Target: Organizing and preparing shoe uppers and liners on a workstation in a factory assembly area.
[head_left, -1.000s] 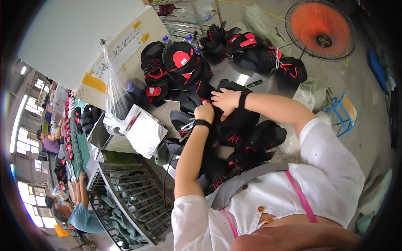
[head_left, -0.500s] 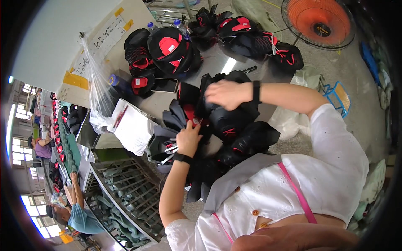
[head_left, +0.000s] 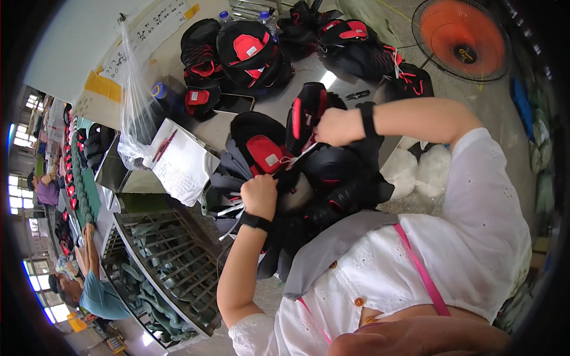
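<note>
Two black shoe uppers with red parts lie between my hands: one shows a red tongue with a white label (head_left: 264, 153), the other a red strip (head_left: 297, 118). A thin white string (head_left: 306, 153) is looped and knotted where they meet. My right hand (head_left: 337, 127) is closed, pinching one end of it above the right-hand upper. Low on the left, my left hand (head_left: 259, 196) is closed in a fist by the knot, with the string leading toward it; its fingertips are hidden. More black uppers (head_left: 338, 178) are heaped below my right hand. White strings (head_left: 231, 209) hang beside my left wrist.
Stacked black-and-red uppers (head_left: 246, 47) stand at the table's far side, near a phone (head_left: 234, 104) and a small black tool (head_left: 357, 95). On the left are a notebook (head_left: 184, 169) and a rack (head_left: 166, 261). An orange fan (head_left: 463, 41) stands far right; co-workers sit far left.
My right hand has moved down and now pulls the white string taut. The red-tongued upper and its mate have come into view between my hands. My left hand has closed and dropped slightly.
</note>
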`<state>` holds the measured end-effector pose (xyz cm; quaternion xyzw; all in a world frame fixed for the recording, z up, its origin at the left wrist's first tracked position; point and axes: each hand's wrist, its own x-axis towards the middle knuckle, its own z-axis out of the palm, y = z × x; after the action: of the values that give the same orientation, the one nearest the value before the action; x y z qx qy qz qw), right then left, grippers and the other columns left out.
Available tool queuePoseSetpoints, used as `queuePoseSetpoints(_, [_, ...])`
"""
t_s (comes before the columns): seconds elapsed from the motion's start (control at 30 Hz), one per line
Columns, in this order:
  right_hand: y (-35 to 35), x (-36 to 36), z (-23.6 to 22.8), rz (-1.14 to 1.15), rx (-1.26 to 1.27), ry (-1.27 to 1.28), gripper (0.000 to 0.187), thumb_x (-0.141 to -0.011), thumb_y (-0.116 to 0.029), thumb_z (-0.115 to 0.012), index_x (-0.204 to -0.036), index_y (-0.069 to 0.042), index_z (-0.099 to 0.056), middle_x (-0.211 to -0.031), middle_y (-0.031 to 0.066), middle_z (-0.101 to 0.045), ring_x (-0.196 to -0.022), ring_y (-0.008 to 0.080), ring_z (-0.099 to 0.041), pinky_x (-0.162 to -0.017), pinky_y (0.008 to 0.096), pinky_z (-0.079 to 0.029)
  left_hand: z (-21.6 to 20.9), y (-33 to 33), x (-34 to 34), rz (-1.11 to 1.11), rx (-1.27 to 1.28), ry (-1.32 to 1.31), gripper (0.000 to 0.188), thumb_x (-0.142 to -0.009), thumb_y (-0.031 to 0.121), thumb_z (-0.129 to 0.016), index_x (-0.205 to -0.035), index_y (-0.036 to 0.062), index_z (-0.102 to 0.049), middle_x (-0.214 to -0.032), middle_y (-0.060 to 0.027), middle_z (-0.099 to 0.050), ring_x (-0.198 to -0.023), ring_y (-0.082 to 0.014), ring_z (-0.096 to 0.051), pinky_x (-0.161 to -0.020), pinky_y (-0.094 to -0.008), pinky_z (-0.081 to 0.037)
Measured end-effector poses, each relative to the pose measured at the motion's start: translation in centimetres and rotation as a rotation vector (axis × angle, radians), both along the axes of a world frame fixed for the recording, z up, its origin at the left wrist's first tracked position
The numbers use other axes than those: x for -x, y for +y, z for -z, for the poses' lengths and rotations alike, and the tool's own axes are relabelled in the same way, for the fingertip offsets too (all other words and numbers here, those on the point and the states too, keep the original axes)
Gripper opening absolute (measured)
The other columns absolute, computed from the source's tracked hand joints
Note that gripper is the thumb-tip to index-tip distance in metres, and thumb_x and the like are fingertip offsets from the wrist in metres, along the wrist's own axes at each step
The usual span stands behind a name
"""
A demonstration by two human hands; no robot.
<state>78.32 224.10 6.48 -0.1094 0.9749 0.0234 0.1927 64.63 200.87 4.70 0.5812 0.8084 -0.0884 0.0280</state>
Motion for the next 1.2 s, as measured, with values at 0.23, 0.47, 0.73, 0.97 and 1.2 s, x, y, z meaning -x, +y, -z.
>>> queuePoseSetpoints(0.23, [-2.7,0.9,-0.2,0.057,-0.042,0.195,0.022,-0.082,-0.015,-0.043,-0.078,-0.005,-0.062,-0.059,0.0056,-0.060,-0.059,0.0250,-0.060,-0.051,0.0365,-0.045,8.2,6.3,-1.7,0.159,-0.036,-0.017,0.026,-0.078,0.032,-0.054,-0.068,0.0124,-0.067,-0.068,-0.0064,-0.062,-0.066,-0.0225,-0.062,-0.057,-0.0345,-0.048])
queuePoseSetpoints(0.47, [-0.1,1.6,1.2,0.011,0.022,0.151,0.015,-0.065,-0.016,-0.054,-0.068,-0.005,-0.064,-0.071,0.0121,-0.063,-0.070,0.0285,-0.061,-0.059,0.0389,-0.048,6.3,8.6,-0.4,0.159,-0.176,-0.222,0.019,-0.074,0.027,-0.056,-0.065,0.0122,-0.064,-0.067,-0.0078,-0.061,-0.063,-0.0264,-0.061,-0.055,-0.0367,-0.048])
queuePoseSetpoints(0.73, [1.9,4.5,1.8,0.109,0.274,-0.148,0.019,-0.074,-0.022,-0.055,-0.089,-0.014,-0.062,-0.079,0.0093,-0.063,-0.080,0.0290,-0.059,-0.068,0.0416,-0.045,4.1,7.9,-0.5,0.073,-0.292,-0.434,0.015,-0.074,0.021,-0.056,-0.069,0.0084,-0.062,-0.070,-0.0115,-0.061,-0.066,-0.0309,-0.060,-0.058,-0.0405,-0.048])
queuePoseSetpoints(0.97, [1.7,6.2,1.7,0.076,0.309,-0.259,0.025,-0.075,-0.025,-0.057,-0.094,-0.010,-0.063,-0.090,0.0114,-0.063,-0.086,0.0292,-0.059,-0.073,0.0404,-0.045,4.3,7.8,-0.6,-0.001,-0.390,-0.483,0.012,-0.073,0.018,-0.057,-0.070,0.0071,-0.061,-0.069,-0.0139,-0.060,-0.065,-0.0322,-0.059,-0.058,-0.0412,-0.047])
queuePoseSetpoints(1.2, [1.5,6.4,1.6,0.160,0.299,-0.305,0.025,-0.076,-0.026,-0.055,-0.092,-0.008,-0.064,-0.087,0.0122,-0.063,-0.086,0.0304,-0.058,-0.072,0.0410,-0.045,4.9,8.1,-0.6,-0.046,-0.439,-0.508,0.014,-0.075,0.017,-0.057,-0.071,0.0038,-0.056,-0.068,-0.0137,-0.060,-0.065,-0.0319,-0.060,-0.057,-0.0406,-0.047])
